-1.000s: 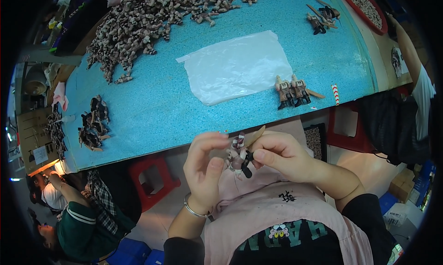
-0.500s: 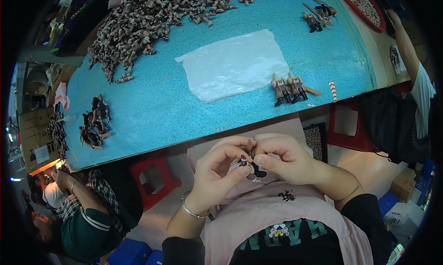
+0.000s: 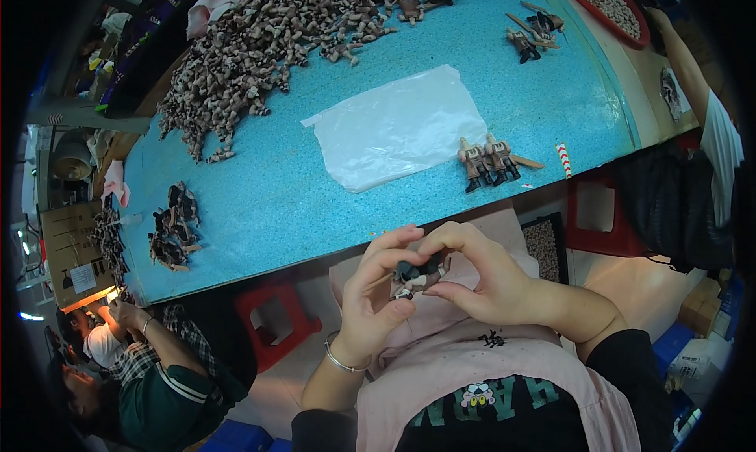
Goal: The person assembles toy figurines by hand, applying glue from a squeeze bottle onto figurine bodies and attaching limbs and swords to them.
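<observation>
A small toy figure [image 3: 419,279] with dark and pale parts is held between both hands over my lap, in front of the table edge. My left hand [image 3: 375,288] grips one side of it with thumb and fingers. On its other side my right hand [image 3: 487,277] pinches it, forefinger curled over the top and thumb below. The fingers cover part of the figure, so its exact pose cannot be made out. On the blue table, two like figures [image 3: 488,162] with dark boots lie side by side, a brown stick-like piece [image 3: 526,161] beside them.
A large heap of figure bodies [image 3: 228,82] covers the table's far left. A white plastic sheet [image 3: 398,129] lies mid-table. Small groups of dark figures lie at left [image 3: 175,225] and far right [image 3: 535,35]. A co-worker [image 3: 161,373] sits at left near a red stool [image 3: 276,322].
The figure has been turned in my hands; more of its dark part now shows on top. My right hand has opened into a wider arch around it. The view has shifted slightly.
</observation>
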{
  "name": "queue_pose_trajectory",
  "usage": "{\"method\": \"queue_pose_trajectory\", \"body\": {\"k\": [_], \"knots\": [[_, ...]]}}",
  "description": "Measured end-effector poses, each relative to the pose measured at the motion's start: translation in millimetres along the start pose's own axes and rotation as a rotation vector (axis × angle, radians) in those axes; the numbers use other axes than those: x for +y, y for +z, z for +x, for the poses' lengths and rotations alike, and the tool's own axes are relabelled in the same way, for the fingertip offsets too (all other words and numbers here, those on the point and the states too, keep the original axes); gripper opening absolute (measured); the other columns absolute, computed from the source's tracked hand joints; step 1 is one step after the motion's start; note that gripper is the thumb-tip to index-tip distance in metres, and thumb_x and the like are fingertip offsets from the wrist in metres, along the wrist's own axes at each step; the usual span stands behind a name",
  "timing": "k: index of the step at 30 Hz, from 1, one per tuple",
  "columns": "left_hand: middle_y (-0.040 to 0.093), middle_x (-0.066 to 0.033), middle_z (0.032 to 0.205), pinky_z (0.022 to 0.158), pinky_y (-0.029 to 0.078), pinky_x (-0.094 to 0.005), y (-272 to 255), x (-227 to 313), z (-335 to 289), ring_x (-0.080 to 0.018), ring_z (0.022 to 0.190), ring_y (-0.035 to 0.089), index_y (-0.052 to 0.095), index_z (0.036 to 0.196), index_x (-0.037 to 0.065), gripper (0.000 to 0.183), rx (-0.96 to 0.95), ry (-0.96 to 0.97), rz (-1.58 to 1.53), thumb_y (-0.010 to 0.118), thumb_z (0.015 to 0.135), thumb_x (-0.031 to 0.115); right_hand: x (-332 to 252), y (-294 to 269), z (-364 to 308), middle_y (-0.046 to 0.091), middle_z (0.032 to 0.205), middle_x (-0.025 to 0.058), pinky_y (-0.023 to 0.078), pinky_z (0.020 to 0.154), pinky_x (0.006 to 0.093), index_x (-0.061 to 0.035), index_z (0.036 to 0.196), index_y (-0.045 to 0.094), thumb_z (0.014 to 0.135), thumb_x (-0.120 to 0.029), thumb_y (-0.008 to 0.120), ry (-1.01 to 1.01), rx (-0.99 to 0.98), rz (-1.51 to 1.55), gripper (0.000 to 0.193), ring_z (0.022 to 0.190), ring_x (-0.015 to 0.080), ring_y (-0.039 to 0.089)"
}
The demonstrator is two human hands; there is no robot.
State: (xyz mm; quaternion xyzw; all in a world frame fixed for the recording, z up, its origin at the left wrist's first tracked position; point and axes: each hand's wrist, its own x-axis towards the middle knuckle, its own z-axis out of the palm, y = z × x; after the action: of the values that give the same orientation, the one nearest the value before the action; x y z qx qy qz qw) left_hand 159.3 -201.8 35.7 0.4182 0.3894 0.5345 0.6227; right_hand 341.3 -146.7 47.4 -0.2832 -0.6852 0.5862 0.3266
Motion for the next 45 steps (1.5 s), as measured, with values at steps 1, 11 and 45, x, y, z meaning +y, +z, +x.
{"method": "queue_pose_trajectory", "body": {"k": [1,11,45], "knots": [[0.044,-0.0151,0.129,0.103,0.034,-0.0399,-1.9,-0.3,-0.7,-0.0279,0.127,0.040,0.058,0.112,0.000,0.044,-0.005,0.005,0.015,0.075,0.079,0.025,-1.8,0.7,0.8,0.055,0.105,0.0110,0.046,0.082,0.0311,-0.0025,0.115,0.051,0.077,0.001,0.069,-0.013,0.018,0.009,0.042,0.094,0.0217,0.056],[0.054,-0.0127,0.122,0.105,0.031,-0.0434,-0.1,-5.9,2.1,-0.0311,0.129,0.038,0.062,0.105,0.001,0.039,0.026,0.106,0.169,0.076,0.078,0.025,0.3,1.0,7.3,0.057,0.104,0.0123,0.049,0.078,0.0304,-0.0033,0.114,0.062,0.076,0.002,0.069,-0.064,0.012,-0.050,0.039,0.095,0.0224,0.058],[0.056,-0.0122,0.115,0.103,0.034,-0.0402,-65.3,9.2,-9.8,-0.0281,0.122,0.045,0.064,0.101,0.001,0.035,0.311,0.162,0.281,0.077,0.075,0.020,41.5,-53.7,244.9,0.055,0.101,0.0117,0.046,0.083,0.0409,-0.0049,0.098,0.061,0.076,0.001,0.058,-0.289,-0.188,-1.004,0.023,0.097,0.0286,0.057]]}}
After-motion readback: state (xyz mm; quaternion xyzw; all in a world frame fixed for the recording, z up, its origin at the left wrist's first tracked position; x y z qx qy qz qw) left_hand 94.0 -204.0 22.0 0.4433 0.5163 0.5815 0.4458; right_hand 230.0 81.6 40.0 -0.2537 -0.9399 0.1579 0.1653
